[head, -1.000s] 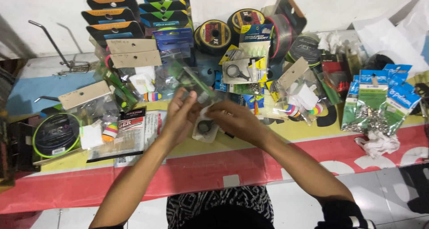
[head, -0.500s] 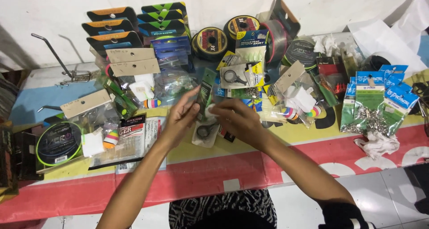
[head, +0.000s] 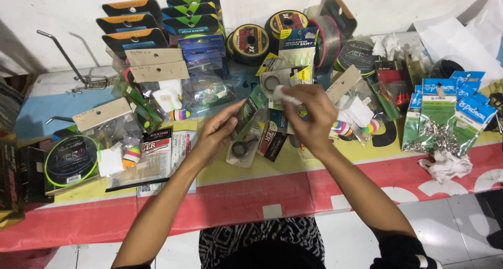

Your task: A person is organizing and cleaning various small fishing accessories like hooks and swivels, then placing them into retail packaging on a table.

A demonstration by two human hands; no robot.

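Green card in a clear sleeve forms the packet (head: 246, 111) that the left hand (head: 217, 135) holds tilted above the tabletop (head: 335, 180), just over a clear bag with a dark ring (head: 242, 148). The left fingers (head: 230, 123) are closed on the packet's near edge, thumb on one face, the others behind. The right hand (head: 312, 117) is raised just right of the packet, its fingers pinched on a small white piece (head: 283, 94); what this piece is cannot be told. Line spools (head: 251, 41) stand at the far edge, a coiled green line (head: 70, 161) lies far left, and blue-and-green hook packs (head: 445, 111) lie to the right.

For a clean result, in judgement:
- Keep the left grip at the packet's edge, so the face stays readable and the sleeve does not crease.
- Keep the white piece pinched lightly; it looks soft and may deform.
- Hold both items clear of the crowded packets below, since loose bags could snag or slide.
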